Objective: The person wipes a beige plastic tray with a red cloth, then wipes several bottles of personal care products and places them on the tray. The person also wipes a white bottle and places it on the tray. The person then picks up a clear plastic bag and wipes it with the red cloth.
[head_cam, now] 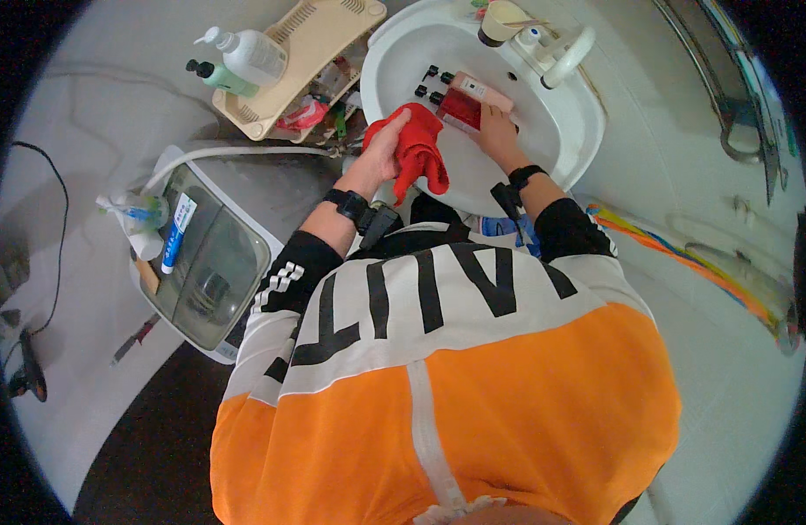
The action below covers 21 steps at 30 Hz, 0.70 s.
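Bunched in my left hand (pixel 380 149) is a red cloth (pixel 424 139), its folds hanging over the near rim of the white washbasin (pixel 540 141). My right hand (pixel 498 131) grips the lower end of a red pump bottle (pixel 456 109) that lies on its side in the basin. Alongside it rests a pink pump bottle (pixel 496 98), also on its side. Both bottles have black pump heads pointing left and bear labels with writing. A gap separates the cloth from the red bottle. Part of the red bottle's base is hidden behind my fingers.
A white faucet (pixel 570 58) and a cup (pixel 501 25) stand at the basin's back rim. Left, a beige plastic rack (pixel 311 49) holds a white pump bottle (pixel 262 60) and a green one (pixel 231 79). A toothpaste tube (pixel 178 235) lies on a washing machine lid (pixel 212 282).
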Tool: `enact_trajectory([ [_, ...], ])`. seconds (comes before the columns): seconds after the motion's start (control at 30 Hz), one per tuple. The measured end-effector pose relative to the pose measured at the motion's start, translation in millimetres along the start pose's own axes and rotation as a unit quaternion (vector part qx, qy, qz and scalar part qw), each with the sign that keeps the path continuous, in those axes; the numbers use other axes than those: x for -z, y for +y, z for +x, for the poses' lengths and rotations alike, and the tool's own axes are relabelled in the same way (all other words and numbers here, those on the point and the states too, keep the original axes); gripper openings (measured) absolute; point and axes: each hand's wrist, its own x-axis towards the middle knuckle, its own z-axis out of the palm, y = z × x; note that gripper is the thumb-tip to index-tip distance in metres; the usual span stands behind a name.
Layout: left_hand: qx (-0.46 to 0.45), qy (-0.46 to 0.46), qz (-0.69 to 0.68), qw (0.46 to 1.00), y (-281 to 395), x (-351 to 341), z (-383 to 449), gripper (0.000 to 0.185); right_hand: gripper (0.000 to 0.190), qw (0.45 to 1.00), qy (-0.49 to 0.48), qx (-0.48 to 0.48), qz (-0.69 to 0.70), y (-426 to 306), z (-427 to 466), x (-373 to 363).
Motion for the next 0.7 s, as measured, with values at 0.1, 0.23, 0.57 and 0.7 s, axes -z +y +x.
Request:
enact_trajectory([
  [0.1, 0.010, 0.040, 0.007, 0.999, -15, -10, 29, 0.040, 0.065, 1.000, 0.006, 0.020, -0.010, 7, -1, -3],
  [0.23, 0.014, 0.113, 0.009, 0.993, -32, -16, 68, 0.031, 0.064, 1.000, -0.002, 0.026, -0.010, 12, 6, -1],
  [0.57, 0.050, 0.178, 0.090, 0.979, -46, -3, 100, 0.039, 0.072, 0.994, -0.088, -0.038, 0.058, 12, 18, -13],
  [0.7, 0.024, 0.164, 0.090, 0.982, -42, -7, 83, 0.042, 0.072, 0.973, -0.107, -0.034, 0.201, 16, 22, -26],
])
